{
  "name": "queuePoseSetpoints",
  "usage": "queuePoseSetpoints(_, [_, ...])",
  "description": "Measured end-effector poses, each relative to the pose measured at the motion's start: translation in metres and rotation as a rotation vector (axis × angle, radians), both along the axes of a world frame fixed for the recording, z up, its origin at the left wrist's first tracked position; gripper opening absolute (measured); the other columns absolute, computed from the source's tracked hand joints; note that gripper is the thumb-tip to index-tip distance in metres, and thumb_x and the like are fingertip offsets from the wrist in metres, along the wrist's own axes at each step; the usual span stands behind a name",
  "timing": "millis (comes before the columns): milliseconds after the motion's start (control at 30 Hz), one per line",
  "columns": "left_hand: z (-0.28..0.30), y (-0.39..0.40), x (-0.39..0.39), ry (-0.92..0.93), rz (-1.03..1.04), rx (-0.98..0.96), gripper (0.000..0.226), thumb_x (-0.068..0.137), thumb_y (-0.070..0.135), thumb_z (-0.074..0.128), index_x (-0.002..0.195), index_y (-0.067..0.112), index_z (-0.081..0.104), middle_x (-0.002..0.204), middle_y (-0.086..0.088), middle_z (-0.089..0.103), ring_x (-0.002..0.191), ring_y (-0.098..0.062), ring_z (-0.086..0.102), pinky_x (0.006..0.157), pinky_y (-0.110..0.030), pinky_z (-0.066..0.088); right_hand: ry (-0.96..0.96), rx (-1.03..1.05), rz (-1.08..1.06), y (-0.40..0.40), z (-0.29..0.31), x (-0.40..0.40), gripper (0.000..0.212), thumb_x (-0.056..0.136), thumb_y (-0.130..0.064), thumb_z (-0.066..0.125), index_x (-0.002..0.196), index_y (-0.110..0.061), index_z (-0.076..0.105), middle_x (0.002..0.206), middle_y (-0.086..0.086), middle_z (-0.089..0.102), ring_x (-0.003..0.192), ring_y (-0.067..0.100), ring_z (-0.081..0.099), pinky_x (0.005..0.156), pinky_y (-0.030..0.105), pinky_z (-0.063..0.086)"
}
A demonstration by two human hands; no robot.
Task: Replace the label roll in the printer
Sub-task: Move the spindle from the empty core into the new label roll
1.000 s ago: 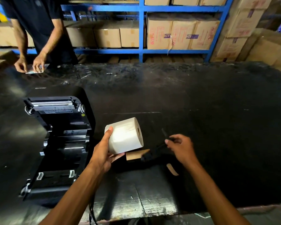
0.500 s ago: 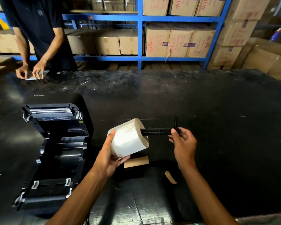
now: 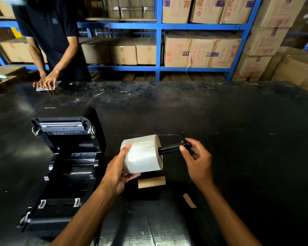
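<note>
Table [image 3: 238, 139] black, scuffed; blue shelving [image 3: 157, 43] with cartons upper frame. At center, our left hand [image 3: 117, 173] grips the label roll [image 3: 142, 154], our right hand [image 3: 196, 159] pinches the spindle [image 3: 172, 148] entering its core. Printer [image 3: 64, 167] open, lower left.

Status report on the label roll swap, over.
Left hand grips label roll. Right hand feeds black spindle into it. Printer open, nothing blocking.
</note>
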State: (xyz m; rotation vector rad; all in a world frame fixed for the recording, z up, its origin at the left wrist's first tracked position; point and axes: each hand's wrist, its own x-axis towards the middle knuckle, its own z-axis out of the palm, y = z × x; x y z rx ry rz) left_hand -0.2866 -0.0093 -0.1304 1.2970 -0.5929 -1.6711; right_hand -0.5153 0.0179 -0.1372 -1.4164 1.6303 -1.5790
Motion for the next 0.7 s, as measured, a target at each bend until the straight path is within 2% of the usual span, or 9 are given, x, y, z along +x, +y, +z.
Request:
queuePoseSetpoints(100, [0.000,0.004,-0.005,-0.004,-0.031,0.007,0.066,0.051,0.059,0.078,0.103,0.021,0.065,0.109,-0.008,0.070,0.099,-0.027,0.068,0.062,-0.041,0.060,-0.046,0.037,0.097,0.003,-0.010,0.020,0.038,0.088,-0.016,0.064,0.124,-0.025,0.058,0.110,-0.013,0.063,0.096,-0.015,0.060,0.078,0.004,0.048])
queuePoseSetpoints(167, [-0.001,0.005,-0.010,-0.007,-0.041,0.012,0.072,0.044,0.060,0.079,0.103,0.021,0.066,0.109,-0.008,0.071,0.099,-0.027,0.068,0.063,-0.042,0.060,-0.054,0.041,0.163,0.006,-0.014,0.032,0.036,0.091,-0.017,0.059,0.126,-0.028,0.056,0.117,-0.012,0.062,0.104,-0.011,0.059,0.085,0.007,0.048])
queuePoseSetpoints(233, [-0.001,0.006,-0.013,-0.016,-0.044,0.008,0.073,0.043,0.061,0.080,0.103,0.022,0.067,0.109,-0.008,0.071,0.099,-0.027,0.067,0.063,-0.041,0.060,-0.049,0.049,0.209,0.009,-0.015,0.039,0.035,0.094,-0.020,0.056,0.124,-0.036,0.053,0.123,-0.015,0.057,0.113,-0.009,0.054,0.095,0.017,0.048])
queuePoseSetpoints(333, [0.001,0.005,-0.016,-0.027,-0.041,-0.004,0.074,0.043,0.062,0.080,0.102,0.020,0.068,0.111,-0.008,0.070,0.101,-0.026,0.067,0.064,-0.040,0.060,-0.088,0.103,0.252,0.010,-0.015,0.042,0.043,0.092,-0.031,0.054,0.134,-0.038,0.044,0.137,-0.007,0.050,0.125,0.006,0.051,0.106,0.036,0.045])
queuePoseSetpoints(400, [0.004,0.004,-0.018,-0.046,-0.041,-0.017,0.073,0.046,0.062,0.080,0.103,0.018,0.068,0.113,-0.008,0.069,0.103,-0.026,0.066,0.065,-0.040,0.060,-0.108,0.167,0.286,0.010,-0.012,0.045,0.061,0.087,-0.046,0.050,0.144,-0.036,0.031,0.148,-0.002,0.040,0.132,0.012,0.044,0.110,0.040,0.040])
queuePoseSetpoints(500, [0.009,0.005,-0.024,-0.092,-0.044,-0.054,0.067,0.055,0.060,0.078,0.104,0.015,0.067,0.113,-0.008,0.070,0.101,-0.023,0.067,0.063,-0.037,0.059,-0.146,0.193,0.303,0.006,-0.006,0.052,0.070,0.085,-0.053,0.044,0.148,-0.035,0.019,0.155,-0.007,0.031,0.138,0.006,0.035,0.115,0.029,0.032])
queuePoseSetpoints(600, [0.015,0.003,-0.033,-0.121,-0.008,-0.070,0.060,0.060,0.057,0.077,0.099,0.013,0.067,0.108,-0.008,0.069,0.097,-0.023,0.068,0.061,-0.036,0.059,-0.209,0.219,0.273,0.000,-0.002,0.055,0.071,0.087,-0.060,0.043,0.148,-0.037,0.015,0.154,-0.010,0.031,0.134,0.004,0.038,0.095,-0.001,0.033])
queuePoseSetpoints(633, [0.017,0.002,-0.036,-0.135,0.000,-0.079,0.060,0.060,0.057,0.076,0.098,0.013,0.066,0.107,-0.008,0.068,0.096,-0.023,0.068,0.061,-0.036,0.060,-0.224,0.222,0.249,-0.003,0.000,0.055,0.068,0.088,-0.055,0.043,0.148,-0.037,0.017,0.152,-0.010,0.034,0.131,0.004,0.041,0.088,-0.006,0.033])
queuePoseSetpoints(700, [0.024,-0.003,-0.040,-0.169,-0.003,-0.104,0.061,0.060,0.058,0.076,0.098,0.012,0.065,0.103,-0.007,0.068,0.093,-0.022,0.068,0.060,-0.035,0.060,-0.265,0.215,0.200,-0.009,0.003,0.056,0.058,0.094,-0.044,0.045,0.146,-0.037,0.023,0.146,-0.011,0.041,0.122,0.003,0.048,0.081,-0.006,0.037])
